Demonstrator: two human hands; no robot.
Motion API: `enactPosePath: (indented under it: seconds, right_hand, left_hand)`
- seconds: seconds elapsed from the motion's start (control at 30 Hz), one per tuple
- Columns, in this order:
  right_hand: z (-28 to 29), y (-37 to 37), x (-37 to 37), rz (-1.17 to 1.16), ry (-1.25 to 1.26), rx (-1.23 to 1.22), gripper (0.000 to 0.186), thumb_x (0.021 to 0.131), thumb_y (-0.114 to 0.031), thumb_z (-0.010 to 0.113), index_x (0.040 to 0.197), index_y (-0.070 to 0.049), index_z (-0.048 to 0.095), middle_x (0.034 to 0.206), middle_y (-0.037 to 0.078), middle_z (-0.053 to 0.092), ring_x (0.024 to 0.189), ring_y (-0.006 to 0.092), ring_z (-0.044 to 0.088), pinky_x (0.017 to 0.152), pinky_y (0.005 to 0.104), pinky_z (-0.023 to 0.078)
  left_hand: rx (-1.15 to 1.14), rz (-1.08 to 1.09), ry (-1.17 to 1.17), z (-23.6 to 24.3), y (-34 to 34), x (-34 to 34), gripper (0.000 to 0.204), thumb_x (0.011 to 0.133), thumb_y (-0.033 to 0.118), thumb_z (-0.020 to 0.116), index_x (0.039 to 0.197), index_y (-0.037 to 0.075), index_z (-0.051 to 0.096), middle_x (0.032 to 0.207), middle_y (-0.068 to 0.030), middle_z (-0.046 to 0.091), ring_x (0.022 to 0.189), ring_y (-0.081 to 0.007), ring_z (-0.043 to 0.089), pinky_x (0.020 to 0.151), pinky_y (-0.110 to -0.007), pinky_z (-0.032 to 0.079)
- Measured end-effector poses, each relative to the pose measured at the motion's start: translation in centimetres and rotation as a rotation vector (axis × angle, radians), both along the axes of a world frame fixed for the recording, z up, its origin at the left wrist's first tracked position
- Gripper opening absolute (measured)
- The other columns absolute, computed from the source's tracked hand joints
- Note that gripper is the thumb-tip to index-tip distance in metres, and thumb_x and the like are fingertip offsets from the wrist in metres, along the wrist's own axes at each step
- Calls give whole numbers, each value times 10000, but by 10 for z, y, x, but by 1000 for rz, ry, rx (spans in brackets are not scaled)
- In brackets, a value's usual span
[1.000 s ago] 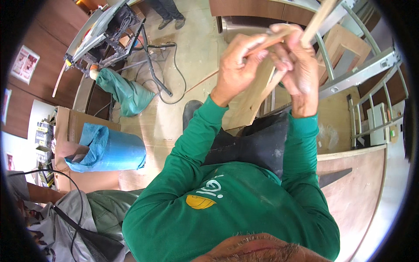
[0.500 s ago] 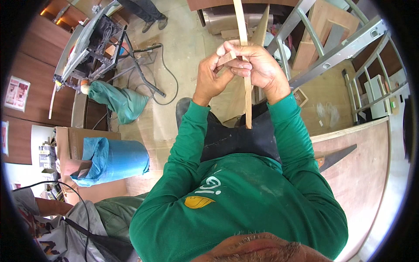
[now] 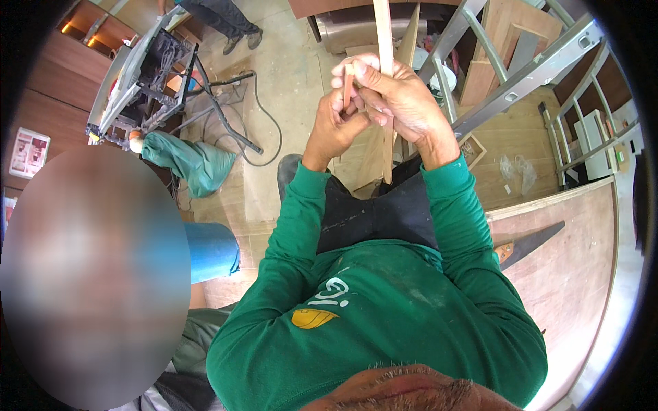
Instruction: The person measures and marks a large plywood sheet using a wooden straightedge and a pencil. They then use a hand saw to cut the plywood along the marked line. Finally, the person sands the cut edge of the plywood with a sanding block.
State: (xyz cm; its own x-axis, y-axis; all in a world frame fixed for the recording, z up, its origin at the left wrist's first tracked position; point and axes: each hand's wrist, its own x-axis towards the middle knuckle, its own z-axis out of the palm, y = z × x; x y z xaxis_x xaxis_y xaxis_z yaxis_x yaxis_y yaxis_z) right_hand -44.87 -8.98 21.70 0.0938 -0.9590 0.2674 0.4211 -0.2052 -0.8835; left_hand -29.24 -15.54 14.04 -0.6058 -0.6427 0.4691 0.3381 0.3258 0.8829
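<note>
Both hands are together in front of me, above my dark trousers. My left hand (image 3: 334, 133) has its fingers closed around a short, reddish-brown piece of wood (image 3: 347, 88), which stands nearly upright. My right hand (image 3: 410, 99) grips a long, thin wooden strip (image 3: 384, 34) that runs up past the fingers and down towards my lap. The right thumb and fingertips are also at the top of the short piece. Part of the strip is hidden behind the right hand, and the fingers overlap where the hands meet.
A handsaw (image 3: 536, 243) lies on a plywood panel (image 3: 569, 274) at right. Beyond it leans a metal ladder (image 3: 534, 75). At left stand a table saw (image 3: 147, 75) with a green dust bag (image 3: 192, 164) and a blue bin (image 3: 214, 252). A blurred person is close at lower left; another's legs (image 3: 223, 20) show far off.
The short wood piece has turned from slanting to nearly upright in my fingers. The long strip has shifted slightly upward. The person at lower left has leaned into view.
</note>
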Motion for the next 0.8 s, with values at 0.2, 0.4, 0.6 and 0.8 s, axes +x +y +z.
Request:
enactPosePath:
  seconds: [0.2,0.4,0.6,0.8]
  right_hand:
    - [4,4,0,-7,-87,128,484,1133,-425,632,1177,39,765,781,53,703,514,62,490,532,267,510]
    - [1,1,0,104,-56,60,558,1120,-442,649,1199,103,734,771,56,675,527,78,487,620,286,559]
    - [-15,-1,6,98,-129,101,490,1120,-354,666,1299,102,681,1044,109,762,546,35,465,520,228,462]
    - [-53,-24,20,181,-181,62,407,1126,-277,659,1329,76,655,1106,127,780,523,17,456,473,199,413]
  left_hand:
    - [67,-59,-16,10,15,-3,239,907,-8,728,1143,9,693,1050,-24,721,961,-111,675,880,-264,533]
    - [50,-22,-21,-3,13,6,257,933,0,759,1185,-5,708,1086,-18,734,996,-96,677,875,-267,544]
    - [79,-33,38,-18,15,11,316,985,30,768,1284,-9,673,1088,-29,747,1028,-98,699,903,-287,566]
    - [71,-106,60,-33,1,34,394,936,47,788,1311,19,670,1074,-41,753,938,-98,650,818,-270,518]
